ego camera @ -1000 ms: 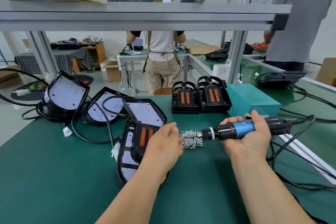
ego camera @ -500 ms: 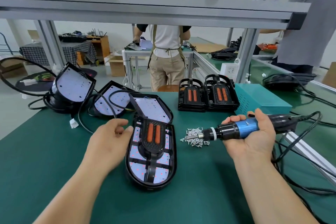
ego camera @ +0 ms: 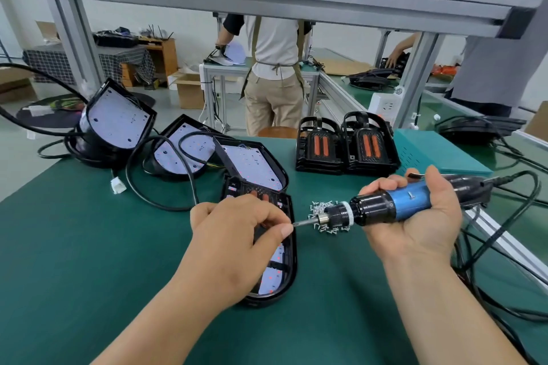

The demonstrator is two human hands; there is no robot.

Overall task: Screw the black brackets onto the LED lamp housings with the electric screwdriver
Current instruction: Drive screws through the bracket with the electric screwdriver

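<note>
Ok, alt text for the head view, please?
The right hand grips a blue-and-black electric screwdriver sideways while the left hand pinches its bit tip, over a lamp housing on the green bench. Loose screws lie under the tool.

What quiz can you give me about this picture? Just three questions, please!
1. True or false: the left hand pinches the tip of the screwdriver.
2. Pick one. The screwdriver's body is held by: A) nobody, B) the right hand, C) a clamp.
3. Fill in: ___ stacks of brackets stand beside the teal box.
Key: 1 true; 2 B; 3 two.
</note>
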